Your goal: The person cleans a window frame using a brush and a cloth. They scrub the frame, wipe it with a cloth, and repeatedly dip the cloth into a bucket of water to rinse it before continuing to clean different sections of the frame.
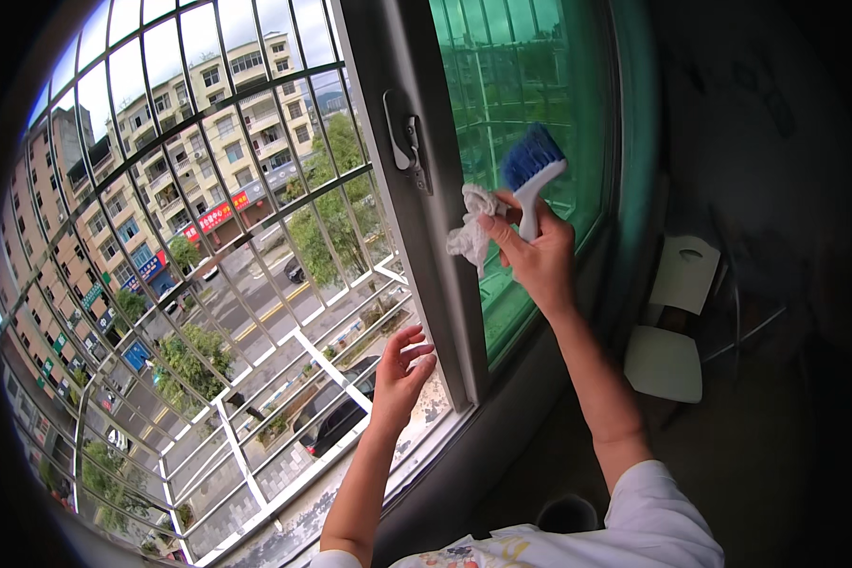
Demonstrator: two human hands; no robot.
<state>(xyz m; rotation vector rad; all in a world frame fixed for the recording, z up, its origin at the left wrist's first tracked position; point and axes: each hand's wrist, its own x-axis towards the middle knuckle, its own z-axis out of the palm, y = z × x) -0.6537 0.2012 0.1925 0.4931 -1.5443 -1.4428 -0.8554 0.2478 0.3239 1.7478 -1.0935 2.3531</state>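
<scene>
My right hand point(536, 252) grips the white handle of a brush with blue bristles point(532, 156), its head pointing up. The same hand pinches a crumpled white cloth or tissue point(474, 227) between thumb and fingers, in front of the sliding window's metal frame point(433, 206). Green-tinted glass point(518, 85) lies behind the brush. My left hand point(401, 369) is raised with bent, parted fingers and holds nothing. It is beside the lower part of the frame, above the window sill point(426, 419). A window latch point(408, 145) is on the frame above both hands.
A metal security grille point(238, 234) encloses the outside of the open window, with a street, trees and buildings beyond. The window track point(426, 454) runs along the sill. Indoors at right stand a pale chair point(664, 362) and a dark round container point(568, 512) on the floor.
</scene>
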